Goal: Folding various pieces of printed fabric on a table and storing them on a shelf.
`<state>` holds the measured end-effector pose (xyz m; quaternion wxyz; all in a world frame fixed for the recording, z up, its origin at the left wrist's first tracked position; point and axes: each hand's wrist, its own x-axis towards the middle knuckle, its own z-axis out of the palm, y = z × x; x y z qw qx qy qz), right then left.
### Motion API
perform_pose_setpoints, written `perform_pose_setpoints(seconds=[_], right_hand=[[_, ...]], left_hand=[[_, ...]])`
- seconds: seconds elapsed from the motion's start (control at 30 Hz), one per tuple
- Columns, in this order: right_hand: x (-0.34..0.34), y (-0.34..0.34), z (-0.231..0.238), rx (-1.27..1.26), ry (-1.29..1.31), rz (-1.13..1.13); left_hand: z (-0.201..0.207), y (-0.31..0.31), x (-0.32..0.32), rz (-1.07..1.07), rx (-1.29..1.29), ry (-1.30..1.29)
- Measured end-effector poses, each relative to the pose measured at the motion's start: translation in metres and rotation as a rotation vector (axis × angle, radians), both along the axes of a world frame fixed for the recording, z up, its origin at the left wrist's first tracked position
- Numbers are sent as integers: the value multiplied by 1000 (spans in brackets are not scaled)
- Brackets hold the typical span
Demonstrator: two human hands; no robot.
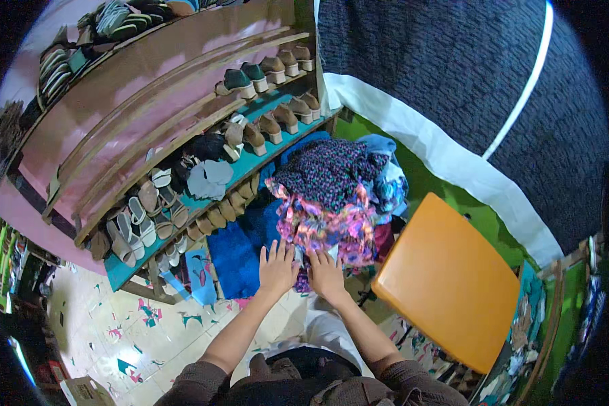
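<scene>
My left hand [279, 272] is open, its fingers spread, over the lower left edge of a heap of fabric. Beside it my right hand [325, 276] is open too, fingers stretched forward, next to a small white piece [333, 251]. Both hands lie at the front of a pink floral cloth [321, 227] with a ruffled edge. Behind that rests a dark cloth with small coloured specks [333, 169]. A bit of purple cloth [302, 281] shows between the hands. Neither hand appears to hold anything.
A shelf [117, 277] with several sandals and heeled shoes [285, 116] runs along the left. Blue cloth [231, 262] hangs below it. An orange chair or stool top [453, 281] stands close on the right. Coloured scraps [149, 311] litter the tiled floor [172, 331].
</scene>
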<state>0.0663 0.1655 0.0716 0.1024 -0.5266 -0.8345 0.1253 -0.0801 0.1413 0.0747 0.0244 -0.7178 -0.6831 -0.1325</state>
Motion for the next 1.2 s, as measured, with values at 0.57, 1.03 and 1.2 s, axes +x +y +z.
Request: perform_pose_setpoints(seconds=[0.57, 1.03, 1.2], right_hand=[[33, 227, -3, 144, 72, 62], [49, 250, 23, 167, 266, -205], [20, 289, 63, 563, 515, -376]], left_hand=[[-43, 244, 30, -108, -160, 118], [65, 316, -9, -114, 273, -530], [132, 309, -8, -364, 348, -487]])
